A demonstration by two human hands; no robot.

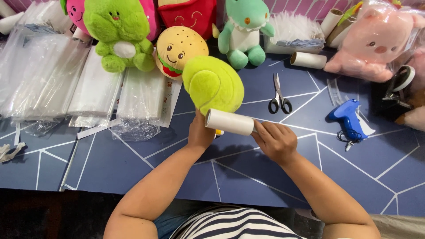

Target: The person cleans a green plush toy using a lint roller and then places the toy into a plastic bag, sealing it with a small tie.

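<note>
The right hand (275, 140) pinches one end of a white roller (229, 121), which lies across both hands above the blue bench (248, 177). The left hand (200, 132) closes around the base of a yellow-green plush (213, 84), touching the roller's other end. Beyond the right hand lie scissors (279, 95); farther right, a blue tagging gun (347, 117).

Head-worn camera, looking steeply down, close over the blue table (248, 177)
</note>
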